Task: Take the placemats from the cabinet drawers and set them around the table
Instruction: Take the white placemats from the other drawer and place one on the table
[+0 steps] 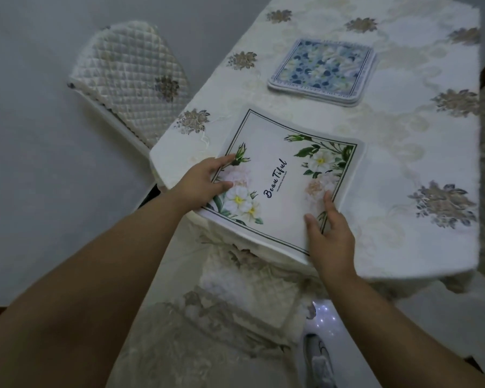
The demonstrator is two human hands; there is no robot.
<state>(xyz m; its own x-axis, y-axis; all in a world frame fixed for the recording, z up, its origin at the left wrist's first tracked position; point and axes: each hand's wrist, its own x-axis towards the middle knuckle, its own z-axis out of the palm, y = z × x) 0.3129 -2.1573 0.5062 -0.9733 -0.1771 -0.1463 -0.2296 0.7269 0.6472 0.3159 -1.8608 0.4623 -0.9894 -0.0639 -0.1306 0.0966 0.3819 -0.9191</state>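
Note:
A white placemat (280, 161) with green-and-white flowers and the word "Beautiful" lies at the near edge of the table (398, 169), its near side overhanging slightly. My left hand (205, 182) holds its left edge, thumb on top. On the placemat's near right corner rests my right hand (331, 236), fingers spread on the surface. A small stack of blue floral placemats (322, 70) sits farther back on the table.
The table wears a cream tablecloth with gold flower motifs. A chair with a quilted cream cover (129, 77) stands at the table's left. Another covered chair seat (235, 289) is tucked below the near edge. A grey shoe (318, 359) shows on the floor.

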